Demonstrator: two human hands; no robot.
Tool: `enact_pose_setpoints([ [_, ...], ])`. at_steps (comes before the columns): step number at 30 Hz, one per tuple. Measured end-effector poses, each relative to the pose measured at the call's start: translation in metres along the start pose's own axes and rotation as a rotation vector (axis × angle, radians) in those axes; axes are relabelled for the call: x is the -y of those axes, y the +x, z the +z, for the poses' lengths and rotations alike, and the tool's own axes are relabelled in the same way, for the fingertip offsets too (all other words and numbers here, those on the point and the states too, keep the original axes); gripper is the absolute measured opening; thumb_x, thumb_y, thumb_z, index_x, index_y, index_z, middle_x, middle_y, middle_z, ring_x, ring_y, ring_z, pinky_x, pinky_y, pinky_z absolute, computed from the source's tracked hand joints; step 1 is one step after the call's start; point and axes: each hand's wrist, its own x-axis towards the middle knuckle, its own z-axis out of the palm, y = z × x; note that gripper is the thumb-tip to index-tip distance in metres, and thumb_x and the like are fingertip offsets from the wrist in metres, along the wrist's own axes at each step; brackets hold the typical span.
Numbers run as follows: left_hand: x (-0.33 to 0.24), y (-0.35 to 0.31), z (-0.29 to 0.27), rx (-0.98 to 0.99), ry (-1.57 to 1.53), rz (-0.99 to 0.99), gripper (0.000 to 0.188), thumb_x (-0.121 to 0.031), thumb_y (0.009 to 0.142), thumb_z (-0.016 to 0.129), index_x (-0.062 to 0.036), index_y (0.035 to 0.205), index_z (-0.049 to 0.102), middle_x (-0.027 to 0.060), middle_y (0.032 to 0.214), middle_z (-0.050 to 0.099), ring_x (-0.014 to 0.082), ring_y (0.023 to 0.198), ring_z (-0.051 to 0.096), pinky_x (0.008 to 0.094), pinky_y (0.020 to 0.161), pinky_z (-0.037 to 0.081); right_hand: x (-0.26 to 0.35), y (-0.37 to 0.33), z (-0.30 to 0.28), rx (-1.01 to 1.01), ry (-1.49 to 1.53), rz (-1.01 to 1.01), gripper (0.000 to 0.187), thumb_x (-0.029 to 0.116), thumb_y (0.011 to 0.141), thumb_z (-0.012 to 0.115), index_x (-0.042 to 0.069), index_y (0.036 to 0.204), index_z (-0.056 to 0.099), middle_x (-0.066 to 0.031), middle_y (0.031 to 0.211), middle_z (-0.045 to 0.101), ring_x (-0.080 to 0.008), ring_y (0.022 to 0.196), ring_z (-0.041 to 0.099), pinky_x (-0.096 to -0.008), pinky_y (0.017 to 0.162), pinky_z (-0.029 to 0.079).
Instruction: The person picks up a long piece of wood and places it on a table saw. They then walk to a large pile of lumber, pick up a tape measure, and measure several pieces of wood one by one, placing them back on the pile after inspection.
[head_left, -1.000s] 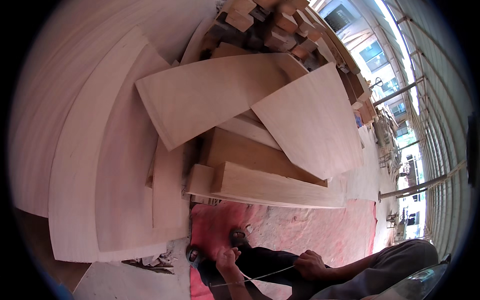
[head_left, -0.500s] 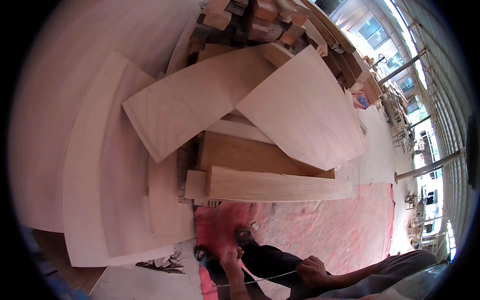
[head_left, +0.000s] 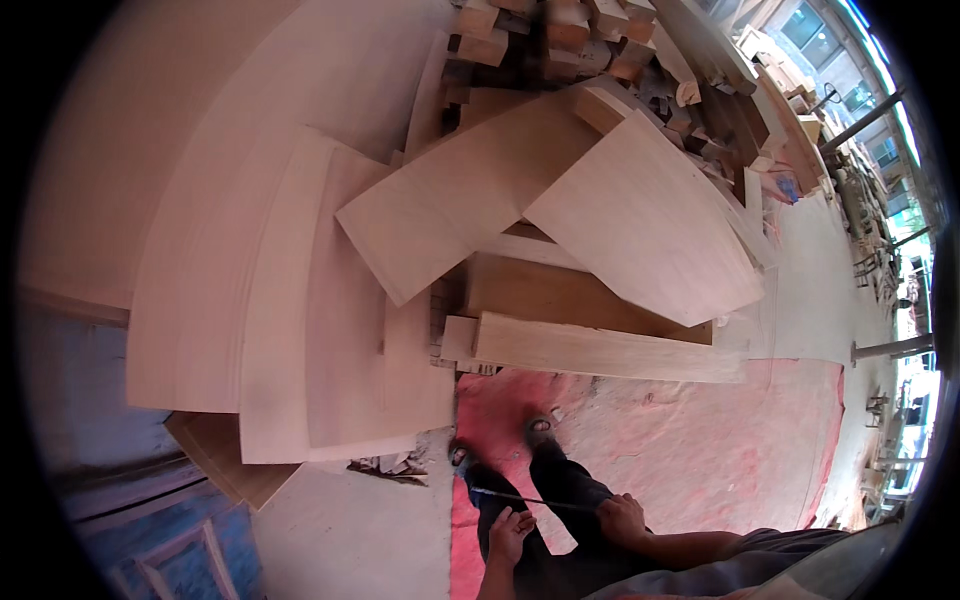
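My right hand (head_left: 622, 520) is closed around one end of a thin, straight rod (head_left: 545, 501); its exact kind cannot be made out. The rod points left across my dark trousers, with a pale tip beyond my left hand. My left hand (head_left: 510, 535) is raised just below the rod, its fingers loosely bent and apart, and nothing shows in it. Ahead of my feet lies a long wooden beam (head_left: 600, 347) beside a brown board (head_left: 540, 292). Two pale plywood panels, one at left (head_left: 440, 220) and one at right (head_left: 645, 220), rest across the pile.
Large stacked plywood sheets (head_left: 275, 330) fill the left side. Cut timber blocks (head_left: 567, 30) are heaped at the far end. A red, dusty sheet (head_left: 690, 430) covers the floor under my feet. Wood scraps (head_left: 395, 467) lie beside the stack, and a metal post (head_left: 890, 348) stands at right.
The rod has swung from slanting down across my left forearm to pointing up and left above that hand. My left hand has lowered and loosened. The view has shifted left.
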Motion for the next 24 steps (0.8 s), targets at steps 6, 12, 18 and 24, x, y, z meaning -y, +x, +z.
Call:
enact_pose_setpoints([
  [6,-0.017,-0.050,-0.003,-0.056,0.012,0.014,0.044,-0.017,0.097,0.055,-0.0029,0.136,0.042,0.0163,0.109,0.068,0.0265,0.094,0.067,0.0401,0.084,0.052,-0.009,0.003,0.014,0.203,-0.005,0.187,0.022,0.026,0.086,0.060,0.006,0.088,0.071,-0.0208,0.094,0.068,-0.0420,0.094,0.062,-0.0542,0.084,0.050],
  [12,-0.044,-0.097,0.026,-0.287,0.323,0.045,0.048,-0.016,0.095,0.058,0.0014,0.138,0.047,0.0070,0.099,0.067,0.0169,0.086,0.062,0.0339,0.072,0.050,0.016,-0.017,-0.008,0.096,0.097,0.273,0.027,0.030,0.085,0.058,0.009,0.094,0.074,-0.0210,0.092,0.070,-0.0406,0.094,0.066,-0.0520,0.085,0.052],
  [18,-0.052,-0.071,-0.027,-0.221,0.465,0.075,0.030,-0.019,0.088,0.060,0.0004,0.111,0.058,0.0062,0.075,0.063,0.0155,0.070,0.060,0.0317,0.062,0.048,0.012,-0.032,-0.008,0.141,0.035,0.207,0.030,0.032,0.087,0.057,0.009,0.095,0.074,-0.0213,0.092,0.070,-0.0417,0.093,0.066,-0.0521,0.084,0.051],
  [24,-0.110,0.071,-0.145,-0.461,1.452,0.578,0.055,-0.031,0.077,0.069,0.0060,0.114,0.052,0.0278,0.112,0.058,0.0403,0.107,0.055,0.0457,0.094,0.044,0.046,-0.058,-0.017,0.205,0.101,0.315,0.032,0.031,0.088,0.056,0.004,0.092,0.072,-0.0238,0.092,0.068,-0.0435,0.092,0.065,-0.0526,0.081,0.050],
])
